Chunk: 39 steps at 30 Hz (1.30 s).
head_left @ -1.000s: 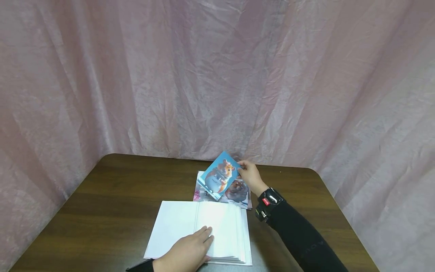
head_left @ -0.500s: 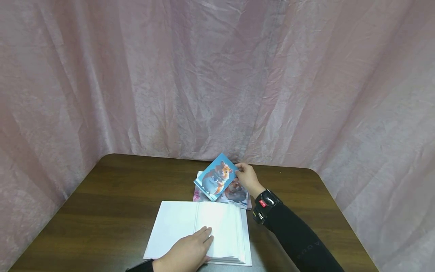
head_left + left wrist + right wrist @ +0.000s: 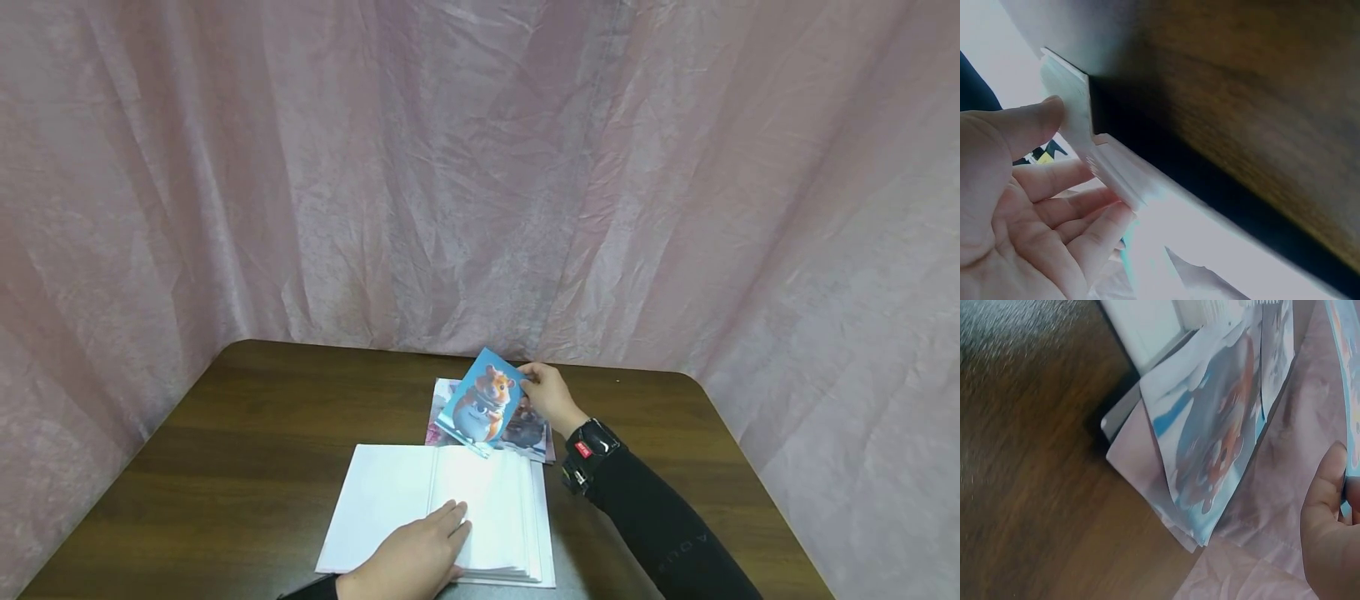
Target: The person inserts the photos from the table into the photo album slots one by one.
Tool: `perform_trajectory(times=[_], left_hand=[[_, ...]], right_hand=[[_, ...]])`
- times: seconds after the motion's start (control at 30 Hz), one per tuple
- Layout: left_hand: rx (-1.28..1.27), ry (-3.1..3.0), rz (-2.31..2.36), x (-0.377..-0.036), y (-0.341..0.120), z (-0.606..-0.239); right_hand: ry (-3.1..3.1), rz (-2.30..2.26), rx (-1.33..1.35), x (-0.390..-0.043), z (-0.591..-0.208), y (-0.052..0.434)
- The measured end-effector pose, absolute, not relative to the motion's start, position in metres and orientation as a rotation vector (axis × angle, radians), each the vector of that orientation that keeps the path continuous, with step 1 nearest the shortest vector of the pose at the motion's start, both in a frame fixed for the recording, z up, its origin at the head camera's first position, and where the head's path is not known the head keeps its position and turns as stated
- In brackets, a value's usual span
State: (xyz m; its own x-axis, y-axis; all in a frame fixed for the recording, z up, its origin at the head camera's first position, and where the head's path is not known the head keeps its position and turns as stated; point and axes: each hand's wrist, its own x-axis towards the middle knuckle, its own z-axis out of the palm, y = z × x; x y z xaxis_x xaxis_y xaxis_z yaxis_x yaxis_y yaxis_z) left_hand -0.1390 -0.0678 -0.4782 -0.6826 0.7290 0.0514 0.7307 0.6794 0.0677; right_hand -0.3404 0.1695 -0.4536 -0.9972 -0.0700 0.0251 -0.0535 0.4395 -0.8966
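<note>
An open book with blank white pages (image 3: 382, 487) lies at the table's front. My left hand (image 3: 412, 546) rests on it near the fold, fingers extended over the right page and thumb at the lower edge. In the left wrist view, the fingertips of that hand (image 3: 1029, 219) touch the pages. Beyond the book, my right hand (image 3: 551, 393) pinches the right edge of a blue picture card (image 3: 480, 408) showing a hamster-like cartoon animal. The card is tilted above several other picture cards (image 3: 528, 433), partly hiding them, and its lower corner overlaps the book's top edge.
In the right wrist view, the loose picture cards (image 3: 1216, 431) overlap one another beside the book's corner (image 3: 1147, 331). A brown wooden table (image 3: 225, 467) carries everything. A pink curtain (image 3: 480, 167) hangs right behind its far edge.
The blue card has come down and nearer to the book, turning slightly more upright. My right hand has shifted slightly left and down with it. The left hand stays where it was.
</note>
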Motion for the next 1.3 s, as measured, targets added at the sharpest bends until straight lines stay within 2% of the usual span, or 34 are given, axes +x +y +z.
perform_trajectory(times=[0.53, 0.83, 1.3], left_hand=[[-1.222, -2.896, -0.218, -0.138, -0.066, -0.473], [-1.197, -2.898, -0.242, -0.137, -0.065, -0.471], [-1.191, -2.924, -0.24, -0.137, -0.064, -0.472]], right_hand=[[2.664, -1.521, -0.277, -0.347, -0.45, 0.179], [2.678, -1.324, -0.356, -0.345, -0.43, 0.171], [2.659, -1.224, -0.453, -0.35, -0.425, 0.164]])
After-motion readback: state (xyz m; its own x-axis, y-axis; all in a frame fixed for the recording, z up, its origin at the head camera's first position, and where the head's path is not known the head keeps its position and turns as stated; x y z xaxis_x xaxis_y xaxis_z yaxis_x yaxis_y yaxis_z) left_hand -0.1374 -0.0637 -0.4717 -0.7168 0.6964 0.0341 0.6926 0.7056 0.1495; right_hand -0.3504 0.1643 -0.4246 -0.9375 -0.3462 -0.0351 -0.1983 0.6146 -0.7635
